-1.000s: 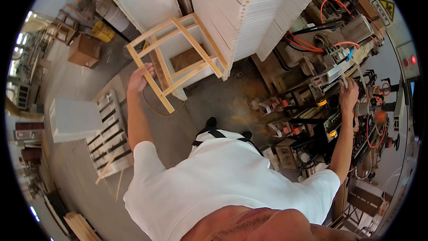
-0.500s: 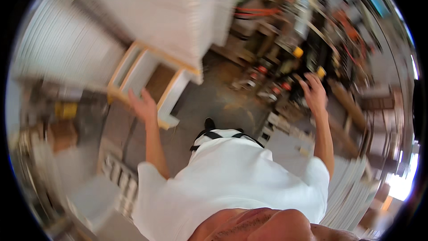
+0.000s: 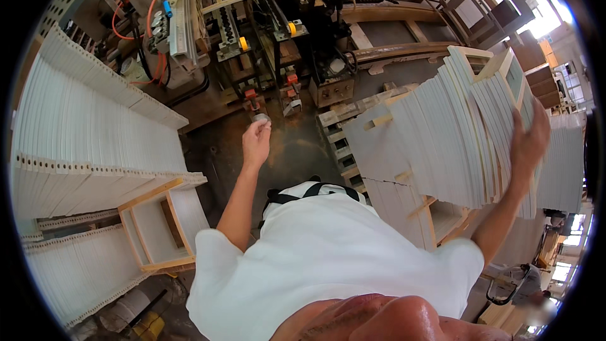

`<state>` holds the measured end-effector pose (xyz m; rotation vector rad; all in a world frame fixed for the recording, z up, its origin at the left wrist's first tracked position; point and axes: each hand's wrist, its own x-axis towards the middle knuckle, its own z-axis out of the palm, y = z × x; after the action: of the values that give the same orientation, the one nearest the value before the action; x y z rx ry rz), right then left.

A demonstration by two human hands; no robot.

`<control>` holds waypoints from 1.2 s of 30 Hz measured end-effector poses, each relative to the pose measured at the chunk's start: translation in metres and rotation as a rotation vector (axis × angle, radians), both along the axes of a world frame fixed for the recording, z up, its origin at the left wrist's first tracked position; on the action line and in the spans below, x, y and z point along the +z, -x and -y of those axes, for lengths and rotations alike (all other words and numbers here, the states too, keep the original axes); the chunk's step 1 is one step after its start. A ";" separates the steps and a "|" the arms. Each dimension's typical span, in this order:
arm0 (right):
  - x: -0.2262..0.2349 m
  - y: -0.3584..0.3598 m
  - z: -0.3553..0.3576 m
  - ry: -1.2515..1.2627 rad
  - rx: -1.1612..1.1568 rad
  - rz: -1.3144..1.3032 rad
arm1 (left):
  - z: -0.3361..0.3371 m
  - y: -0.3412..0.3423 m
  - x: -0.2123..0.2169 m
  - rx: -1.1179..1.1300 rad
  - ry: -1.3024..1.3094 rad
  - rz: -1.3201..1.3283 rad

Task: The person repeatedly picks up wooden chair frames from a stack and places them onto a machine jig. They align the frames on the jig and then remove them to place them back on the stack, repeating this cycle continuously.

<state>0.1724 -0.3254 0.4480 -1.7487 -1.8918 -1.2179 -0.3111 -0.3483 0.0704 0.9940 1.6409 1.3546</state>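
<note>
My left hand (image 3: 255, 145) hangs above the floor in front of the machine, its fingers curled together. Nothing shows in it; a small grey part lies behind its fingertips in the picture. On the right, my right hand (image 3: 530, 142) reaches to the outer end of a row of white panels (image 3: 435, 136) standing on edge. Its thumb and fingers are apart over the last panels, close beside an open wooden frame (image 3: 512, 79). Whether the fingers press on a panel is hard to tell.
Ahead stands a machine (image 3: 265, 38) with rails, hoses and red clamps. White panels (image 3: 95, 113) fill the left, with a wooden-edged box frame (image 3: 158, 227) near me. A pallet (image 3: 344, 145) lies under the right stack. Another person (image 3: 530, 284) is at far lower right.
My view has swung right, bringing the right-hand stack closer. My right hand has moved out to the panels. My left hand's fingers, spread before, are now curled.
</note>
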 end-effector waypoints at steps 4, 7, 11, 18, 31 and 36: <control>-0.002 -0.109 0.064 0.240 -0.312 -0.424 | -0.025 -0.022 -0.032 0.009 0.121 0.130; -0.008 -0.135 0.091 0.400 -0.214 -0.701 | -0.040 -0.027 -0.051 0.034 0.191 0.188; -0.013 -0.124 0.099 0.401 -0.138 -0.708 | -0.074 -0.033 -0.045 0.074 0.230 0.249; -0.001 -0.142 0.076 0.518 -0.117 -0.852 | -0.146 -0.003 -0.017 0.101 0.156 0.263; 0.035 -0.047 0.006 0.316 0.034 -0.620 | -0.358 0.085 0.045 0.270 0.024 0.672; 0.026 0.055 -0.036 0.338 0.203 -0.427 | -0.434 0.113 0.048 0.393 0.086 0.705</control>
<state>0.1178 -0.2891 0.4739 -1.7417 -2.0200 -0.4249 -0.4240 0.0859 0.1188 0.0892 1.3514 1.6259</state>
